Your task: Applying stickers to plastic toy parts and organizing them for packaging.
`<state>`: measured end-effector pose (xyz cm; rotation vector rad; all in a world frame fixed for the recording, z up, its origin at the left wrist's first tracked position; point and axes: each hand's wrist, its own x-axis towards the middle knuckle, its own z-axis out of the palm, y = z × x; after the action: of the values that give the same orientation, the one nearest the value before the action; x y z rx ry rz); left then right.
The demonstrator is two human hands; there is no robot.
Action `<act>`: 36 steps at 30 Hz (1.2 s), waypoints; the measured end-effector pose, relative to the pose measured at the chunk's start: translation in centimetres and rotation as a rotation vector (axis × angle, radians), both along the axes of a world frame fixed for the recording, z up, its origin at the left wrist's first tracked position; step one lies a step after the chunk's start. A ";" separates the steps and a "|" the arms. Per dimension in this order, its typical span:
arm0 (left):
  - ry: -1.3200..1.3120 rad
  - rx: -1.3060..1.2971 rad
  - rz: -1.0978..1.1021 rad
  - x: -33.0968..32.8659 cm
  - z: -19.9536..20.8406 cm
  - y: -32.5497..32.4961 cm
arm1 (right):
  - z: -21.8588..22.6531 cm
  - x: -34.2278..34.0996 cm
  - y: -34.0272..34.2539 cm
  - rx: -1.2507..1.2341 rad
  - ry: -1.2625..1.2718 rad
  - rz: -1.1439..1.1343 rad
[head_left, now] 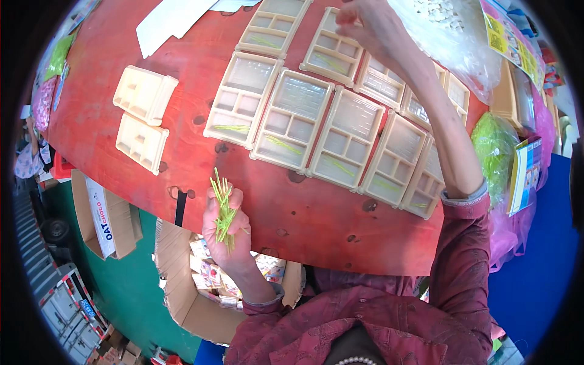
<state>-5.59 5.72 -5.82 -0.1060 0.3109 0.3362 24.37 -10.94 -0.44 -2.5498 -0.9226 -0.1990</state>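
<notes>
My left hand [226,234] is closed around a bundle of thin green sticks [224,204] near the table's front edge. My right hand [364,21] reaches over the far row of cream compartment trays [331,52], its fingers curled together; whatever they hold, if anything, is too small to make out. In the near row, a tray [295,121] has a few green sticks [283,145] lying in a lower compartment. Similar sticks show in several neighbouring trays. My right forearm hides part of the trays on the right.
Two cream trays [143,94] sit apart on the left of the red table [182,146]. White sheets [173,24] lie at the far edge. Clear plastic bags [447,42] and a green bag [491,146] crowd the right. A cardboard box [182,304] of small packets stands below.
</notes>
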 end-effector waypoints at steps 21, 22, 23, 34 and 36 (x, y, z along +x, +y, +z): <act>0.088 0.070 0.023 0.5 0.2 -0.5 | -1.8 -4.5 -7.1 -0.179 0.040 -0.092; 0.089 0.074 0.024 0.5 0.3 -0.5 | -2.3 -4.6 -7.2 -0.210 0.027 -0.075; 0.050 0.002 -0.022 0.5 0.4 -0.5 | -2.6 -4.8 -7.1 -0.205 0.029 -0.072; 0.136 0.242 -0.332 2.2 2.4 -5.2 | 0.6 -11.0 -5.7 0.296 0.347 0.125; 0.180 0.271 -0.355 2.6 3.0 -6.7 | 1.6 -12.9 -5.5 0.409 0.621 0.194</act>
<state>-2.95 -0.96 -2.85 0.2455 0.4509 0.0328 11.47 -16.42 1.20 -1.9439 -0.7712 0.4016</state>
